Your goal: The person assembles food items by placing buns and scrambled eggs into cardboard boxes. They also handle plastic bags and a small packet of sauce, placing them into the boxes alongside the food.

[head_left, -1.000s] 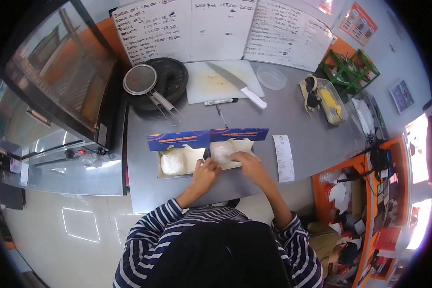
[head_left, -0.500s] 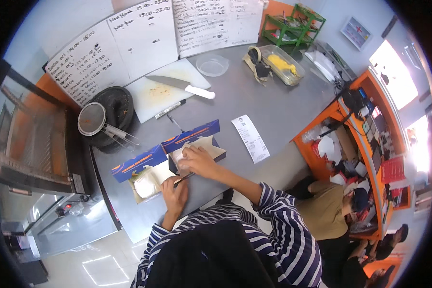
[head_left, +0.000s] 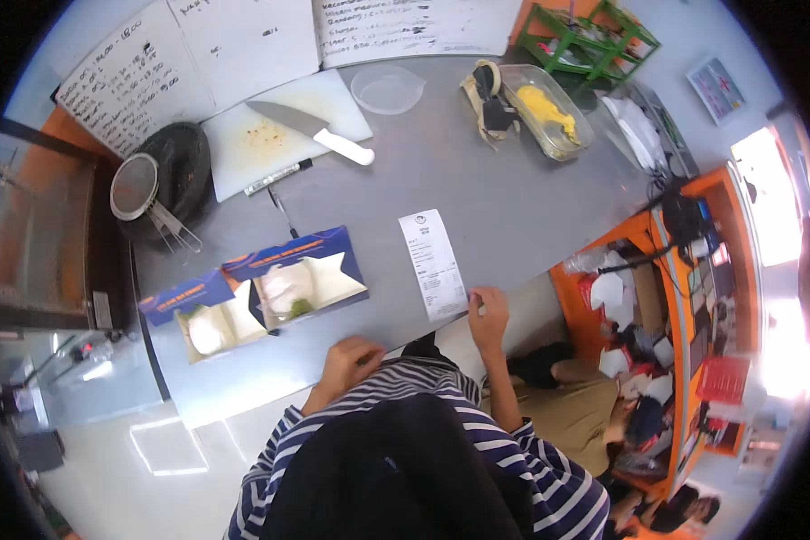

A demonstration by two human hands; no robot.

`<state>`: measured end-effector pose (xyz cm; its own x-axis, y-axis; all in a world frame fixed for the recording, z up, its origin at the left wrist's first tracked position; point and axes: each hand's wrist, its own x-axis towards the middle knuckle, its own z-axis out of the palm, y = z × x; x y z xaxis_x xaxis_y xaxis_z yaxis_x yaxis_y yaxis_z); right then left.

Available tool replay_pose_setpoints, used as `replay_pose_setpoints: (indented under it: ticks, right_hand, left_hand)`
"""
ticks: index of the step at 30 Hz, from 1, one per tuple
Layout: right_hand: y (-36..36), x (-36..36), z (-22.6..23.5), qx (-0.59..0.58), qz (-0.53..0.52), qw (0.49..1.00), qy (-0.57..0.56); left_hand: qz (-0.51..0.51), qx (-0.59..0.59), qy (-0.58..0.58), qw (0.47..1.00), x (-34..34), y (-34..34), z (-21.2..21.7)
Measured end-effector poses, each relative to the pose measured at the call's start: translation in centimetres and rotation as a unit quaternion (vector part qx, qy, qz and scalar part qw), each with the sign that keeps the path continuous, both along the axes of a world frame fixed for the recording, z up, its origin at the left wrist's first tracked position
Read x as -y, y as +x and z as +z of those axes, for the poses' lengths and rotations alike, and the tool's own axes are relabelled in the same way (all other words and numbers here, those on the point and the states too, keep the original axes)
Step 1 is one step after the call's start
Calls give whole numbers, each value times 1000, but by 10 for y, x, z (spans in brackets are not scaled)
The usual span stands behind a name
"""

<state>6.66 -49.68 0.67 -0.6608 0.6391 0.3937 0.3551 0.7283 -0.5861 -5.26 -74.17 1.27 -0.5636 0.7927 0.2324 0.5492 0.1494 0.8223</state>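
Two blue and white cardboard boxes stand side by side on the steel table, lids raised. The left box (head_left: 249, 321) holds a white wrapped bundle (head_left: 210, 330). In the right box (head_left: 337, 279) lies a pale wrapped bundle (head_left: 285, 286) with some green leaf (head_left: 297, 309) beside it. My left hand (head_left: 351, 362) is at the table's front edge, below the right box, fingers curled in and nothing visible in them. My right hand (head_left: 489, 317) is by the lower right corner of a long white paper receipt (head_left: 434, 270), fingers loosely bent; contact is unclear. The receipt lies flat.
Behind the boxes lie a pen (head_left: 282, 212), a marker (head_left: 274, 178), and a knife (head_left: 310, 130) on a white cutting board (head_left: 234, 166). A strainer (head_left: 135, 189) rests on a dark stone mortar (head_left: 182, 166). A tub of yellow food (head_left: 549, 112) stands far right, near tape (head_left: 489, 79).
Both hands have left the boxes. My right hand has moved right to the receipt, my left back to the table edge. The view has shifted, and the right box's bundle is now uncovered.
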Motion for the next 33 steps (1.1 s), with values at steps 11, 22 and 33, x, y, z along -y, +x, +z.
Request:
replay_pose_setpoints:
  ticks: [11, 22, 33]
  right_hand:
    - [-5, -126, -2, -23, 126, 990, -53]
    - [-4, -199, -4, -283, -29, 907, -312]
    - [-35, -660, 94, -307, -54, 939, -145]
  left_hand:
    - [271, 49, 13, 961, -107, 43, -11]
    - [253, -83, 73, 961, -143, 20, 10]
    - [14, 62, 56, 996, -460, 59, 32]
